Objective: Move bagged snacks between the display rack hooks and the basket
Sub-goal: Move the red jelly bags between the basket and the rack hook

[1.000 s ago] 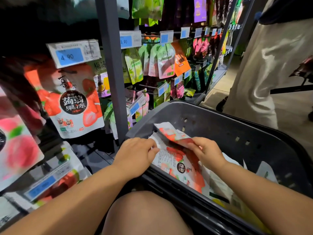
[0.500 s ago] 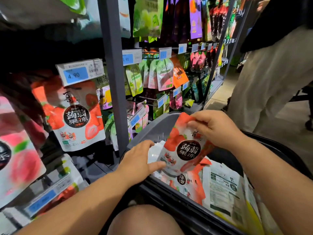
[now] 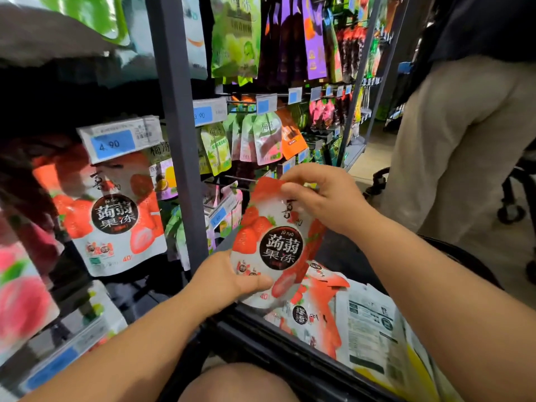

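Strawberry snack bag (image 3: pixel 272 245): held above basket (image 3: pixel 275 340); right grip (image 3: pixel 322 195) pinches top edge, left grip (image 3: pixel 229 277) holds bottom corner. Risk: hang hole misses rack hook (image 3: pixel 240 179), bag drops.

A red-and-white strawberry jelly pouch (image 3: pixel 269 245) is held upright above the dark basket (image 3: pixel 290 352), where more pouches (image 3: pixel 322 311) lie flat. A matching pouch (image 3: pixel 116 221) hangs on the display rack (image 3: pixel 179 140) to the left.
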Demonstrator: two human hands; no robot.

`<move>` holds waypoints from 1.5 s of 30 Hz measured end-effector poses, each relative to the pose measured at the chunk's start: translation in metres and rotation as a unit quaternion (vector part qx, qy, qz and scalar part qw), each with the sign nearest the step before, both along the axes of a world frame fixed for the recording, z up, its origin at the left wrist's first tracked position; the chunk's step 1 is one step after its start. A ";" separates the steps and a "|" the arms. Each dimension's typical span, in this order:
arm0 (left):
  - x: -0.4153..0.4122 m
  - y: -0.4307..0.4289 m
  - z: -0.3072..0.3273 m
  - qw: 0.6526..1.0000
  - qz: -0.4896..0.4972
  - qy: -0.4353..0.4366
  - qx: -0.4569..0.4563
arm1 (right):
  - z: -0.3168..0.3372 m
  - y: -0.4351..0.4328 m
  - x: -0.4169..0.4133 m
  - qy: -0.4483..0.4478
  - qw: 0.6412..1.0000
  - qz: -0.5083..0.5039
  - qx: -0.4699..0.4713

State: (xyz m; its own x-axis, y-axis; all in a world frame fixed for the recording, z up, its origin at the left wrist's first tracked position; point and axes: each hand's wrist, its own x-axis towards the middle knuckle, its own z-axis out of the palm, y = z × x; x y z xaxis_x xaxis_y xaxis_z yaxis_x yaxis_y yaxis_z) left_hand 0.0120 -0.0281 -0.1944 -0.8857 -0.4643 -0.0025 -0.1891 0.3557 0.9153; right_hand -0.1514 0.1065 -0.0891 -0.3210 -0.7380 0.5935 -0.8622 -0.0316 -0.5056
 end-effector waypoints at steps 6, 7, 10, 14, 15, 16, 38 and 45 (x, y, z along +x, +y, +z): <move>0.007 -0.009 -0.014 0.988 0.140 0.059 -0.030 | -0.102 0.054 -0.046 -0.018 0.976 -0.113 0.183; 0.007 -0.010 -0.014 0.988 0.141 0.060 -0.027 | -0.120 0.064 -0.049 -0.019 0.955 -0.084 0.284; 0.006 -0.012 -0.014 0.988 0.145 0.060 -0.014 | -0.154 0.078 -0.054 -0.039 0.892 -0.033 0.449; 0.005 -0.010 -0.018 0.987 0.155 0.048 -0.009 | -0.163 0.071 -0.064 -0.044 0.899 -0.054 0.432; 0.006 -0.010 -0.018 0.987 0.155 0.043 -0.010 | -0.164 0.070 -0.064 -0.045 0.900 -0.060 0.429; 0.005 -0.010 -0.018 0.987 0.152 0.039 -0.010 | -0.167 0.070 -0.063 -0.047 0.898 -0.066 0.433; 0.008 -0.007 -0.015 0.989 0.141 0.037 0.000 | -0.160 0.052 -0.055 -0.313 0.903 -0.113 0.272; 0.010 -0.011 -0.017 0.990 0.138 0.036 -0.009 | -0.132 0.069 -0.073 -0.434 0.878 -0.038 0.200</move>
